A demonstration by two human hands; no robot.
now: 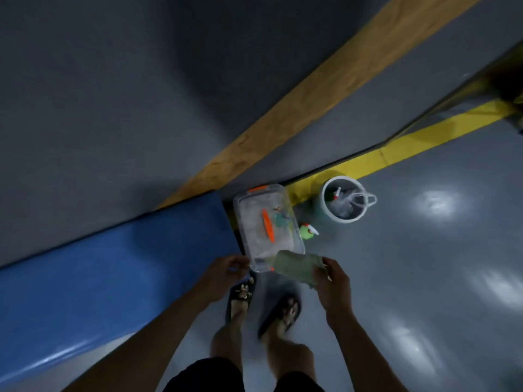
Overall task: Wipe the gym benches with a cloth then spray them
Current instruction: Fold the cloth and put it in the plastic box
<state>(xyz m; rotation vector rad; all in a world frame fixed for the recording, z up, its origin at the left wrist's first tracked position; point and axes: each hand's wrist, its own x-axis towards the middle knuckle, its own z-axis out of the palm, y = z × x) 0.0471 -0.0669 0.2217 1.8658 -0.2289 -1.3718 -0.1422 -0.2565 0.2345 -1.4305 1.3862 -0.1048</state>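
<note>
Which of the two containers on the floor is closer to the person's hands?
The clear rectangular tub with orange clips; its near end lies between both hands. The round white bucket stands farther off, beside the yellow floor stripe.

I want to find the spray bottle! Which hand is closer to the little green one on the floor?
Right. The right hand, holding the cloth, is just below the green spray bottle. The left hand is farther, across the clear box.

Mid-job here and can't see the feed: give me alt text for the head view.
Standing over a grey floor, the person's right hand holds a green cloth above a clear plastic bin, while the left hand is at the bin's near edge. A blue bench lies left; a green spray bottle and white bucket stand right.
</note>
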